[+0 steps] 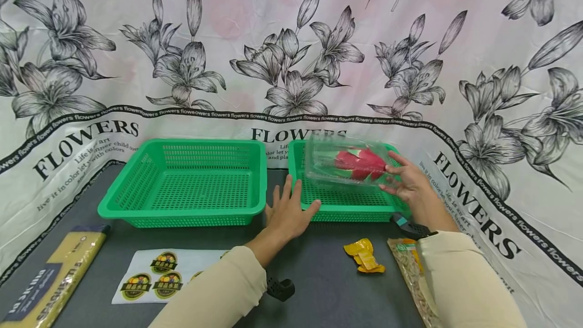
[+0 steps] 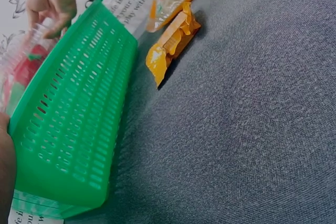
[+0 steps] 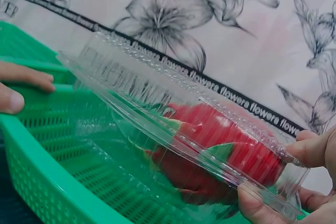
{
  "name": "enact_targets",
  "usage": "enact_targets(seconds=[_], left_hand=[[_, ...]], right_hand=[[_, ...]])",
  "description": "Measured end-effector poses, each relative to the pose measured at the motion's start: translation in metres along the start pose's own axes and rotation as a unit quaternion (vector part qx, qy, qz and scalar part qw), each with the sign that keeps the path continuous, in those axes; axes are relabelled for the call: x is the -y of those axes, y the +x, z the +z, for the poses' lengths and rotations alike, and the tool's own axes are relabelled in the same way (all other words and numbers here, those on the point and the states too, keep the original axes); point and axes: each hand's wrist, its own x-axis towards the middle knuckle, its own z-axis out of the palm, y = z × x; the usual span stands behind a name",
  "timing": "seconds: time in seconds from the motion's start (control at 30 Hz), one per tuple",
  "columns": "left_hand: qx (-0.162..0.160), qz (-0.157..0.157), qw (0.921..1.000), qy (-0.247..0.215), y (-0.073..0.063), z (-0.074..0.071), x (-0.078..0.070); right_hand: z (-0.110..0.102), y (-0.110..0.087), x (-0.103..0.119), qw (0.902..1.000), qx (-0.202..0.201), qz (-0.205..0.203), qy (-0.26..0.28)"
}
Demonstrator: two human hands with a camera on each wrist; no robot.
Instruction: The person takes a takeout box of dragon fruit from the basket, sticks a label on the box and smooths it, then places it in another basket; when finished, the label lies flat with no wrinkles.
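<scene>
My right hand grips the end of a clear plastic clamshell box, fingers and thumb around its edge. Inside the box lies a red dragon fruit with green-tipped scales, toward the gripped end. In the right wrist view the box hangs tilted over the right green basket, its far end higher. My left hand is at that basket's left front corner, fingers spread and holding nothing. The left wrist view shows the basket's perforated side close to this hand.
Another green basket stands at the left. In front lie a spaghetti pack, a sheet of round stickers, a small yellow packet and, partly under the right sleeve, a clear bag. A flower-printed curtain hangs behind.
</scene>
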Motion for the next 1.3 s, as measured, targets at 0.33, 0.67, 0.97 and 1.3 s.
enact_targets(seconds=[0.33, 0.67, 0.97, 1.3], left_hand=[[0.0, -0.001, 1.0, 0.008, 0.002, -0.003, 0.001], [0.017, 0.007, 0.9974, -0.07, 0.003, -0.021, -0.005], [0.01, 0.047, 0.96, -0.276, 0.001, -0.061, -0.03], [0.061, -0.016, 0.8944, -0.443, 0.007, -0.084, -0.043]], right_hand=[[0.001, -0.025, 0.016, 0.9998, 0.008, 0.004, 0.019], [0.003, -0.045, 0.024, 0.9995, 0.018, 0.012, 0.024], [0.003, -0.063, 0.027, 0.9996, 0.027, 0.0, 0.01], [0.01, -0.083, 0.023, 0.9983, 0.054, -0.013, -0.015]])
